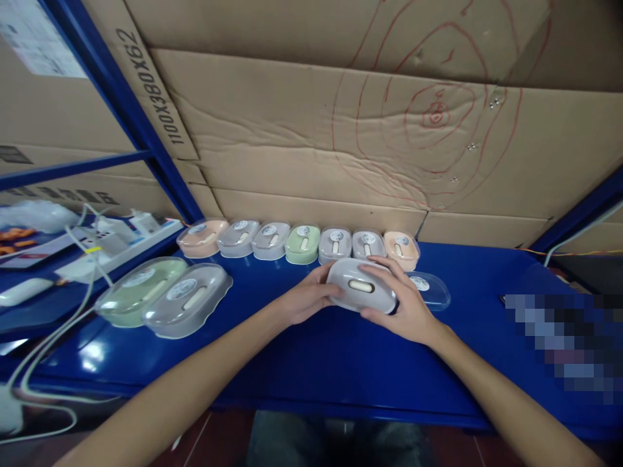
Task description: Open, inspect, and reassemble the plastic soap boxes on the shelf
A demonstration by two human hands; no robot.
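Both hands hold one grey oval case [361, 286] with a cream slot on its top, just above the blue tabletop [341, 363]. My left hand [306, 299] grips its left end and my right hand [403, 303] wraps its right end. A clear lid [431, 290] lies on the table just right of my right hand. Behind the held case, a row of several similar cases [302, 244] in peach, grey and green stands along the cardboard wall.
Two larger cases, one green [139, 290] and one grey [189, 299], lie at the left of the table. A white power strip [114, 241] and cables [58, 324] sit further left. Cardboard sheets [341, 130] close off the back. A blue shelf post [131, 110] slants at the left.
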